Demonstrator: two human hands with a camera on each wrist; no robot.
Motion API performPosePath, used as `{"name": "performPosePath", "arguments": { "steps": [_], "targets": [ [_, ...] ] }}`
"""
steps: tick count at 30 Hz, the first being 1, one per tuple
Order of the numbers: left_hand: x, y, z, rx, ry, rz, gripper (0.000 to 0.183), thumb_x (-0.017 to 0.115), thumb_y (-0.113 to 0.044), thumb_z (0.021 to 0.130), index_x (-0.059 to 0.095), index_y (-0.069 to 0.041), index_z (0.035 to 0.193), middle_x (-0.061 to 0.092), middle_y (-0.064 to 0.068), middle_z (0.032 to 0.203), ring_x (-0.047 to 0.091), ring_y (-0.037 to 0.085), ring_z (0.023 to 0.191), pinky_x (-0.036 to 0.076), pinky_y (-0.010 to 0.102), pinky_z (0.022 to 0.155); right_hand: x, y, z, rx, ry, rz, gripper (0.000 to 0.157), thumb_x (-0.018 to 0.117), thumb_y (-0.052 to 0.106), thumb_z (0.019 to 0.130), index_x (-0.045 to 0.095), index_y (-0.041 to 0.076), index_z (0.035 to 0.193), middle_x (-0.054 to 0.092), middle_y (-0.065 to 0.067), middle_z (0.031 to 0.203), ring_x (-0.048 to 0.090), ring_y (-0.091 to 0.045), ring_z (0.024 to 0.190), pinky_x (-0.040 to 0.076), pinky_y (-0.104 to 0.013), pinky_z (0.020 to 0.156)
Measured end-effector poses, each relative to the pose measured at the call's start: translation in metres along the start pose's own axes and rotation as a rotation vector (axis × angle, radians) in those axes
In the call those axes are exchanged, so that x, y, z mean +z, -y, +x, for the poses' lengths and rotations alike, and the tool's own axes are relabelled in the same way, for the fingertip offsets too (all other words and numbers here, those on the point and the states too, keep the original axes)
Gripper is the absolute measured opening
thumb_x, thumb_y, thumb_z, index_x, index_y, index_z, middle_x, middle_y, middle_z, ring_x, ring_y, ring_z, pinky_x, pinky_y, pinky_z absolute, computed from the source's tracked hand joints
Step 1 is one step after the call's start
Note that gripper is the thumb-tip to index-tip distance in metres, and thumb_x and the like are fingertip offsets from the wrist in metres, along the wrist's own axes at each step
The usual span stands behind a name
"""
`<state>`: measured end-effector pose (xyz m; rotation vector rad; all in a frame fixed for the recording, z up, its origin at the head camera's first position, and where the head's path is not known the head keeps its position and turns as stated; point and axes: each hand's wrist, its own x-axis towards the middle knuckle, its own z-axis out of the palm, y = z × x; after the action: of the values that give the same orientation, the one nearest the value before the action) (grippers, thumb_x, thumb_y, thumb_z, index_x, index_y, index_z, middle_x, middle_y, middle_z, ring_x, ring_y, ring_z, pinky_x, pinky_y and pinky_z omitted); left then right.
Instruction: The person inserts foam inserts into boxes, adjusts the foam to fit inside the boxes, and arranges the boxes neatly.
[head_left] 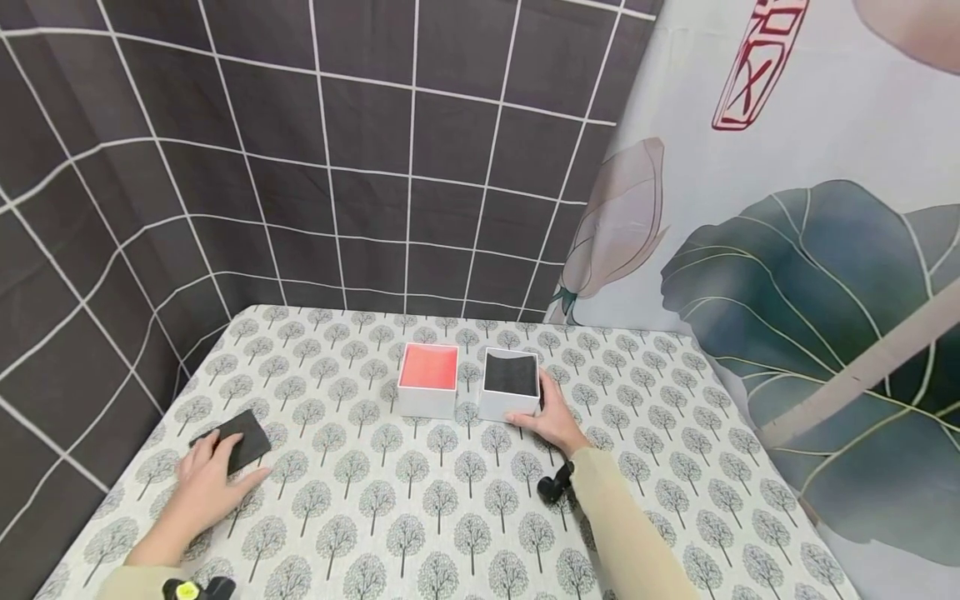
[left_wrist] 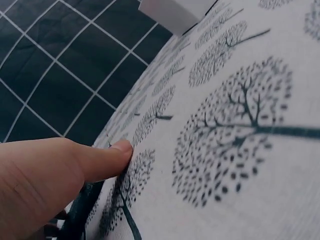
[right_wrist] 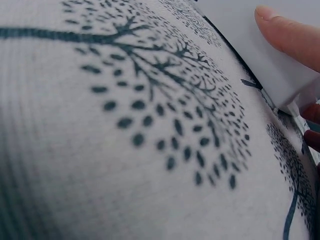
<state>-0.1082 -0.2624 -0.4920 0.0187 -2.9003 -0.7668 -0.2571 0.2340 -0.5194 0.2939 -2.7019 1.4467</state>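
Observation:
My right hand point(head_left: 553, 417) holds the near right corner of a white square box point(head_left: 508, 406), its thumb on the front wall and its fingers along the right side. The top of this box shows a black panel or lining point(head_left: 512, 375). In the right wrist view, the thumb point(right_wrist: 287, 37) lies against the white wall of the box. At the left of the table, my left hand point(head_left: 210, 483) rests its fingers on a flat black square piece point(head_left: 251, 442), with the thumb stretched out to the side, over the cloth in the left wrist view.
A second white box point(head_left: 426, 404), showing coral red inside its rim, stands just left of the held one. Both sit on a tree-patterned tablecloth point(head_left: 405, 500). Behind hangs a dark grid-patterned curtain point(head_left: 367, 200); a floral cloth point(head_left: 825, 250) hangs at the right.

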Motion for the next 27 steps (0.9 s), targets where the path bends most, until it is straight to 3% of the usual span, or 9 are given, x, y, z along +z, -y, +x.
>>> {"name": "performPosePath", "arguments": {
  "steps": [6, 12, 19, 27],
  "targets": [
    [-0.002, 0.013, 0.003, -0.027, 0.007, 0.023, 0.084, 0.06, -0.051, 0.083, 0.028, 0.01, 0.132, 0.004, 0.049, 0.134, -0.003, 0.067, 0.121, -0.004, 0.077, 0.091, 0.0, 0.001, -0.001, 0.009, 0.006, 0.018, 0.107, 0.087, 0.039, 0.059, 0.025, 0.024, 0.145, 0.035, -0.008, 0.138, 0.038, -0.026, 0.122, 0.025, -0.051, 0.107],
    [-0.004, 0.015, 0.007, -0.054, 0.04, 0.034, 0.081, 0.057, -0.049, 0.086, 0.026, 0.007, 0.135, 0.01, 0.049, 0.13, 0.01, 0.068, 0.115, 0.009, 0.075, 0.088, -0.001, 0.001, -0.001, 0.006, 0.003, 0.019, 0.108, 0.086, 0.042, 0.058, 0.025, 0.025, 0.145, 0.035, -0.007, 0.138, 0.037, -0.026, 0.122, 0.025, -0.051, 0.107],
    [-0.006, 0.011, 0.013, -0.051, 0.068, 0.046, 0.076, 0.055, -0.048, 0.088, 0.026, 0.001, 0.139, 0.014, 0.048, 0.13, 0.011, 0.063, 0.114, 0.017, 0.069, 0.085, -0.002, 0.002, -0.001, -0.001, 0.002, 0.039, 0.108, 0.087, 0.04, 0.058, 0.025, 0.025, 0.145, 0.035, -0.007, 0.138, 0.037, -0.026, 0.122, 0.024, -0.052, 0.107],
    [-0.002, 0.008, 0.009, -0.059, 0.007, 0.051, 0.075, 0.058, -0.049, 0.085, 0.033, 0.0, 0.136, 0.022, 0.043, 0.122, 0.017, 0.059, 0.108, 0.028, 0.065, 0.075, -0.001, 0.0, 0.0, -0.006, 0.014, 0.038, 0.106, 0.086, 0.04, 0.059, 0.025, 0.025, 0.145, 0.035, -0.007, 0.138, 0.037, -0.025, 0.122, 0.025, -0.051, 0.107]
  ]
}}
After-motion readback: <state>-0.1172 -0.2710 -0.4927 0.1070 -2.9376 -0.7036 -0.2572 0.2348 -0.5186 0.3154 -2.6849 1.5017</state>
